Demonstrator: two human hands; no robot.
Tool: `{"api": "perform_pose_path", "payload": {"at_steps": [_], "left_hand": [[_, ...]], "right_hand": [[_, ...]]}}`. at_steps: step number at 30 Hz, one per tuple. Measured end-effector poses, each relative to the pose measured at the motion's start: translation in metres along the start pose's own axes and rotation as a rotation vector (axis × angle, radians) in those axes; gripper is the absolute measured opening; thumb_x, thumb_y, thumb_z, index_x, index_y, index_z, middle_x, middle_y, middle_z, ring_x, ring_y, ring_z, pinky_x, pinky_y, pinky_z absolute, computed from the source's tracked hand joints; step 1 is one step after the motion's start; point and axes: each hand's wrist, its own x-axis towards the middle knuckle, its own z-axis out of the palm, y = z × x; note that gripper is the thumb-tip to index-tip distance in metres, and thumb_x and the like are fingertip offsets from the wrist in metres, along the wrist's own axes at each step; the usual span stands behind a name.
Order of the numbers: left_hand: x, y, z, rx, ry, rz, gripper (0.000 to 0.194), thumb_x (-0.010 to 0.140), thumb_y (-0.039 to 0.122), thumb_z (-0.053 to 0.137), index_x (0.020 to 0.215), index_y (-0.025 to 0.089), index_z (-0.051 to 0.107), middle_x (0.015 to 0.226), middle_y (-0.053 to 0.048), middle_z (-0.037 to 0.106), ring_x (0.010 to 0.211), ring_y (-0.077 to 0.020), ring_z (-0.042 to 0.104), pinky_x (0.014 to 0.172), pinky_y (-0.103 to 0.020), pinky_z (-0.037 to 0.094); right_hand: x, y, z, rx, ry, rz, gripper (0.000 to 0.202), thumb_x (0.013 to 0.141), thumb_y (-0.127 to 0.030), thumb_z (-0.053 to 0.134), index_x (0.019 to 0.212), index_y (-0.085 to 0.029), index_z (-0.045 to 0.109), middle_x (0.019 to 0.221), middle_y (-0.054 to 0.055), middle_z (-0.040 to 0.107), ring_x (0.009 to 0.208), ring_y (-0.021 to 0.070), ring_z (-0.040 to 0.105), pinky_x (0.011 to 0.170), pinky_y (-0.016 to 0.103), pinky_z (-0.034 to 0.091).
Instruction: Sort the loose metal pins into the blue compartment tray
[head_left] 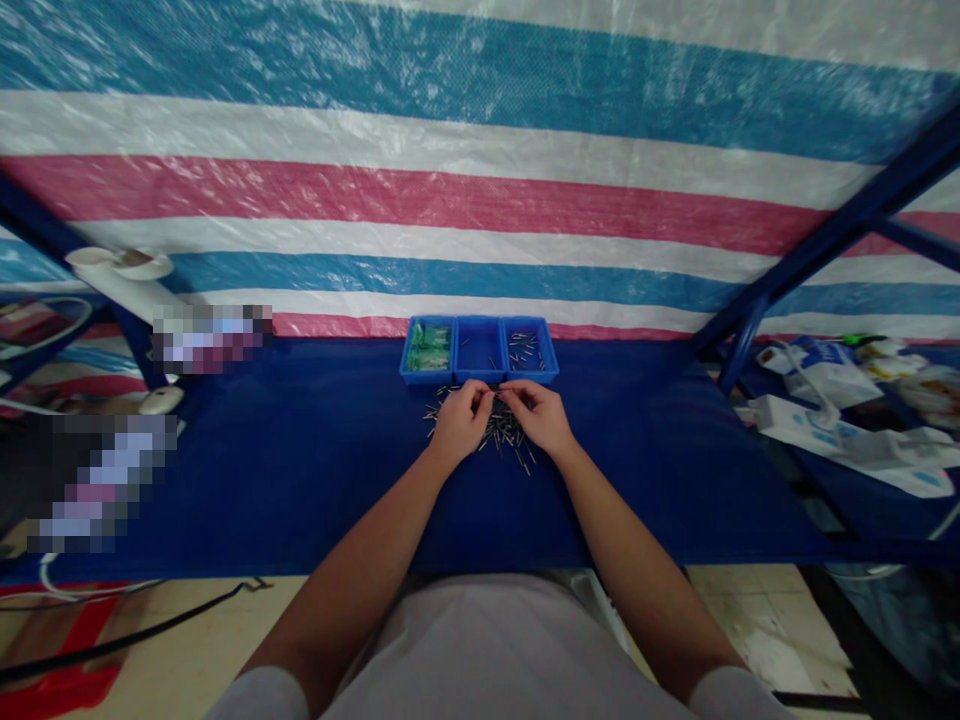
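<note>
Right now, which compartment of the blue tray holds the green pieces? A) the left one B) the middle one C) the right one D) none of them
A: the green pieces sit in the left compartment of the blue tray; the middle one looks bare and the right one holds small metal pins.

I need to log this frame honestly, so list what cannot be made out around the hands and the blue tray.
Head view only:
- What the left hand and right hand pinch together: too small, covered by fingertips.
- The small metal pins on the blue cloth: exact type too small to tell.
- Green contents of the blue tray, left compartment: blurred.
- Two patches at left: pixelated.
</note>
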Motion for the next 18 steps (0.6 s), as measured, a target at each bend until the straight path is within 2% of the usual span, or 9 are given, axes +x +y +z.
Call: {"api": "perform_pose_path", "payload": {"at_steps": [18], "left_hand": [[0.0002,0.0002,0.0001,-0.005,0.000,0.009,0.018,0.090,0.033,0.046,0.090,0.019,0.057,0.066,0.001,0.058,0.060,-0.0122,0.053,0.061,-0.025,0.040]], "right_hand": [[-0.0001,-0.0042,-0.0005,-0.009,-0.003,0.001,0.022,0.081,-0.034,0.060,0.094,-0.019,0.070,0.082,0.005,0.072,0.070,0.0179,0.065,0.067,0.031,0.051]]}}
